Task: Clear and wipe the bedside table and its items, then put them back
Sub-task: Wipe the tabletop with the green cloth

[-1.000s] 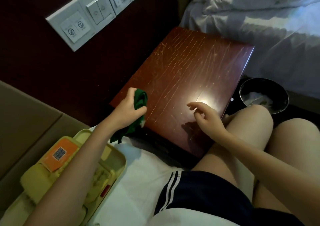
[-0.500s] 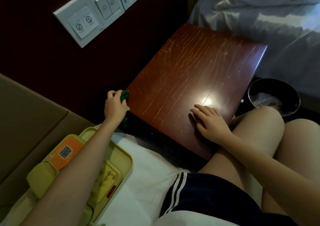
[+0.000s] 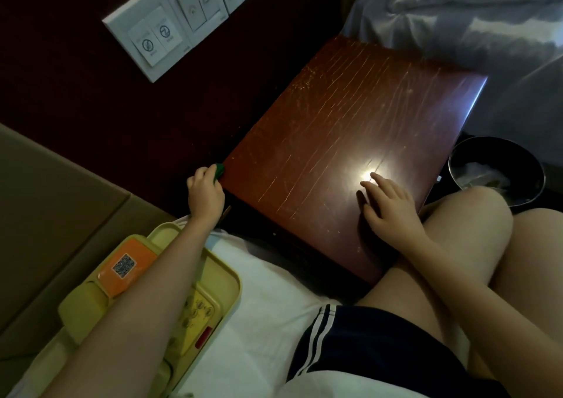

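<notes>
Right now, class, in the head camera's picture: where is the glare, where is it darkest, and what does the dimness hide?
Head view: a bright glare spot on the bedside table, at the fingertips of the right hand, shows up its scratches; the wall around the switch panel is nearly black; only a dim sliver of the green cloth shows in the left hand.

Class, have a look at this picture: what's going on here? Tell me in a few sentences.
A person sitting by a bedside table is wiping it. The left hand grips a green cloth against the table's left edge, while the right hand rests flat on the top, fingers straight. A yellow telephone lies in a tray on the white bedding beside the person, under the left forearm. A bin stands by the table's right side.
</notes>
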`<state>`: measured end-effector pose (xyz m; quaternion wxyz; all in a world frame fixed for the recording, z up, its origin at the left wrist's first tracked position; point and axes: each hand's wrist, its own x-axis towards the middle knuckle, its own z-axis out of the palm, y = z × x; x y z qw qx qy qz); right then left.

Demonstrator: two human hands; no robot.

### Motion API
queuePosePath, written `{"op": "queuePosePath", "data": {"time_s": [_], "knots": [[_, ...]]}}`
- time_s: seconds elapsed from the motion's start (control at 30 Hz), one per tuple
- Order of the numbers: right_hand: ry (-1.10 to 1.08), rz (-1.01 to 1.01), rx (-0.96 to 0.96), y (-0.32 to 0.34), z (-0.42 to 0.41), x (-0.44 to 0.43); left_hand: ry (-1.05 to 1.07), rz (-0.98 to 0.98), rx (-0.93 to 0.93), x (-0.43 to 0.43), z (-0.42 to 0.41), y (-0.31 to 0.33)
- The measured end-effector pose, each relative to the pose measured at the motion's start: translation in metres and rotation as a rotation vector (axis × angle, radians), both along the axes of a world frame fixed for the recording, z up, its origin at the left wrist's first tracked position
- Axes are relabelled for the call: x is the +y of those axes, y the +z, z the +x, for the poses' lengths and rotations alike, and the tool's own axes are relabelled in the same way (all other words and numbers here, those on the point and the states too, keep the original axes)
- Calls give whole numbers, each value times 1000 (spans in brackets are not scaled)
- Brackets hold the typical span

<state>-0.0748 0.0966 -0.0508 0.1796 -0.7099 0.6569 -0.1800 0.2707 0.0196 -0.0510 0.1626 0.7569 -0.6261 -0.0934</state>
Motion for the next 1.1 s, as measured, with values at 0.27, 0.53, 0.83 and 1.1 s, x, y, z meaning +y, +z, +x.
{"op": "queuePosePath", "data": {"time_s": [0.27, 0.53, 0.83, 1.1], "knots": [[16, 126, 70, -4, -3, 1, -62, 21, -60, 17, -24, 1], [-7, 152, 53, 1, -9, 9, -161, -5, 26, 72, -69, -4], [-14, 174, 52, 4, -15, 16, -220, 154, 375, 59, -73, 30], [-16, 185, 16, 8, -11, 15, 77, 110, 58, -17, -15, 30]]}}
